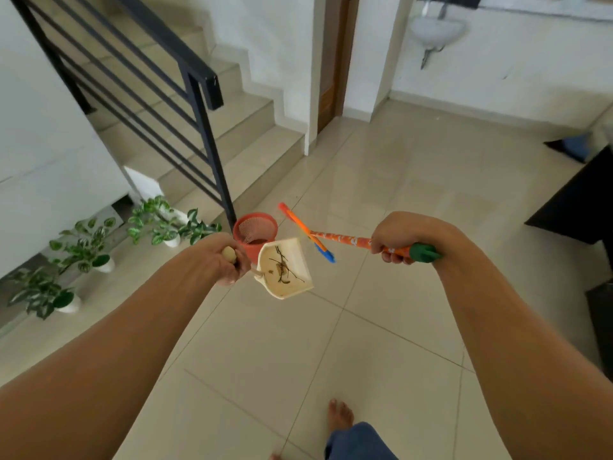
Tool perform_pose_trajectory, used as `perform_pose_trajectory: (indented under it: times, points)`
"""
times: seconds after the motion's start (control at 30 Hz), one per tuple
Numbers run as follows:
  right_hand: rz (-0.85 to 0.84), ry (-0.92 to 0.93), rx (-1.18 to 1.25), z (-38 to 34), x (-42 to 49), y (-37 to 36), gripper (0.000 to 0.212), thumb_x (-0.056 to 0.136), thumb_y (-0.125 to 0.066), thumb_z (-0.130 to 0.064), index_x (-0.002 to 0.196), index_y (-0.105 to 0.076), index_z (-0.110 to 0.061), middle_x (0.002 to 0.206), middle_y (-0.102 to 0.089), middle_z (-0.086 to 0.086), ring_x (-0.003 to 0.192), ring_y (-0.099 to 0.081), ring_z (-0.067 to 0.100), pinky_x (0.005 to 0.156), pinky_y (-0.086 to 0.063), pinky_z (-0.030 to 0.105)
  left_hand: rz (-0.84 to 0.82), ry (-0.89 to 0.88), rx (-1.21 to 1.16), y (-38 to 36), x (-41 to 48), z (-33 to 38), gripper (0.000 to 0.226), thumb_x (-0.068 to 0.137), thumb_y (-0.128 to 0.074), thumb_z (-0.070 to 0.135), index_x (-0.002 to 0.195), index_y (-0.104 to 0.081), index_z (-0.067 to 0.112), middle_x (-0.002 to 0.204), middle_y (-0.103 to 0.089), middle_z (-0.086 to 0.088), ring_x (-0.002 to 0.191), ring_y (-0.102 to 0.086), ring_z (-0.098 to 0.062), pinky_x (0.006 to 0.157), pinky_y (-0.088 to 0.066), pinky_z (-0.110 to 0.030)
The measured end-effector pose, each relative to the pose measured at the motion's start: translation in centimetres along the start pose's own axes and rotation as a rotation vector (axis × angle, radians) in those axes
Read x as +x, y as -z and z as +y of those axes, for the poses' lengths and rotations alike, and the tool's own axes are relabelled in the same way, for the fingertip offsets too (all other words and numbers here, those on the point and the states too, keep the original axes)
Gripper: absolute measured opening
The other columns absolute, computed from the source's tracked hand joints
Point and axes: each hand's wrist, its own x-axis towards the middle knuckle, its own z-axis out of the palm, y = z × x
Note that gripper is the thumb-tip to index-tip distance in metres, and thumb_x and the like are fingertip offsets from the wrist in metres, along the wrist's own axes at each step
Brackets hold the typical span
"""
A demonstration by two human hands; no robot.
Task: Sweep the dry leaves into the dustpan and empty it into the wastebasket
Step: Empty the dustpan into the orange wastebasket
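Left of wastebasket (255,232): potted plants (83,247) in a row, at least three white pots countable, a fourth possible behind overlapping foliage. Left hand (229,260), just left of wastebasket: fingers curled tight round dustpan handle, cream end knob poking out. Dustpan (285,270): one, held in the air just right of and nearer than wastebasket, rim overlapping it in view. Dry leaves (283,268): one small clump of twigs and bits inside the pan, not yet tipped, pieces too tangled to count. Judged step: emptying. Bring pan lip over wastebasket mouth, go low, tip slowly so light bits slide rather than drift. Broom (335,239): one, right of wastebasket, head off the floor; keep it clear. Right hand (393,240), further right: wrapped round broom stick by the green end.
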Motion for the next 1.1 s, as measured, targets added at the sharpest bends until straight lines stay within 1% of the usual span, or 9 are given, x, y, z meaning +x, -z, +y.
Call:
perform_pose_trajectory:
  times: [0.03,0.07,0.2,0.37,0.47,0.6,0.7,0.87,1.1]
  points:
    - [0.03,-0.001,0.022,0.2,-0.1,0.3,0.006,0.089,-0.058,-0.006,0.091,-0.059,0.0,0.068,-0.058,0.011,0.036,-0.049,0.012,0.038,-0.037,0.016,-0.058,-0.024,0.081,-1.8,-3.7,-1.2,0.017,0.085,-0.043,-0.009,0.082,-0.046,0.008,0.06,-0.043,-0.004,0.03,-0.039,-0.009,0.027,-0.033,-0.014]
    - [0.057,0.0,0.038,0.3,-0.1,0.6,0.005,0.089,-0.058,-0.005,0.09,-0.058,-0.001,0.069,-0.058,0.011,0.036,-0.049,0.012,0.038,-0.037,0.015,-0.089,-0.013,0.091,-1.9,-3.1,-2.2,0.018,0.087,-0.041,-0.008,0.085,-0.044,0.009,0.06,-0.042,-0.003,0.03,-0.039,-0.009,0.027,-0.033,-0.014]
    - [0.132,0.006,0.124,0.8,0.6,1.4,0.004,0.087,-0.056,-0.004,0.088,-0.057,0.0,0.063,-0.058,0.012,0.036,-0.049,0.015,0.039,-0.038,0.018,-0.073,-0.057,0.137,-4.3,-3.7,0.1,0.017,0.093,-0.04,-0.002,0.105,-0.044,0.01,0.064,-0.042,0.0,0.031,-0.038,-0.008,0.026,-0.032,-0.016]
    - [0.178,-0.001,0.261,0.7,2.8,2.8,0.005,0.088,-0.054,-0.002,0.083,-0.057,-0.001,0.061,-0.056,0.011,0.041,-0.049,0.016,0.042,-0.038,0.022,-0.139,-0.123,0.15,-7.1,-5.9,2.6,0.036,0.096,-0.045,0.001,0.131,-0.046,0.01,0.067,-0.045,-0.001,0.031,-0.039,-0.007,0.026,-0.032,-0.016]
    - [0.178,0.01,0.334,-0.2,4.8,3.9,0.007,0.088,-0.053,-0.001,0.08,-0.054,-0.001,0.059,-0.054,0.013,0.039,-0.047,0.017,0.042,-0.037,0.022,-0.137,-0.17,0.216,-8.5,-6.8,4.5,0.024,0.099,-0.045,0.004,0.123,-0.045,0.005,0.065,-0.047,-0.004,0.031,-0.039,-0.006,0.025,-0.032,-0.016]
    - [0.145,0.032,0.507,-2.0,8.1,4.8,0.018,0.089,-0.051,0.003,0.073,-0.054,-0.005,0.062,-0.049,0.009,0.036,-0.043,0.012,0.033,-0.033,0.014,-0.119,-0.224,0.246,-9.5,-6.7,6.7,0.02,0.104,-0.042,0.008,0.121,-0.045,-0.001,0.062,-0.047,-0.006,0.031,-0.039,-0.004,0.027,-0.033,-0.013]
    - [0.107,0.048,0.631,-3.5,11.2,5.0,0.009,0.086,-0.05,0.005,0.086,-0.058,0.001,0.065,-0.05,0.011,0.029,-0.043,0.01,0.032,-0.033,0.012,-0.079,-0.273,0.261,-9.7,-5.3,8.1,0.017,0.104,-0.042,0.009,0.113,-0.05,-0.003,0.065,-0.047,-0.003,0.033,-0.039,-0.003,0.028,-0.033,-0.012]
    - [0.038,0.03,0.701,-5.6,16.8,4.3,0.032,0.083,-0.045,0.002,0.108,-0.065,0.005,0.063,-0.052,0.01,0.036,-0.043,0.009,0.034,-0.034,0.015,0.05,-0.323,0.343,-10.0,-2.0,9.6,0.014,0.104,-0.041,0.009,0.101,-0.052,0.0,0.064,-0.046,-0.002,0.034,-0.039,-0.002,0.027,-0.033,-0.013]
    - [-0.09,0.049,0.684,-7.0,20.8,5.1,0.032,0.087,-0.047,0.002,0.114,-0.064,0.003,0.065,-0.052,0.007,0.043,-0.046,0.009,0.033,-0.035,0.014,0.311,-0.419,0.557,-10.9,3.0,8.8,0.017,0.102,-0.042,0.003,0.089,-0.053,0.005,0.062,-0.046,-0.001,0.041,-0.039,-0.004,0.032,-0.032,-0.011]
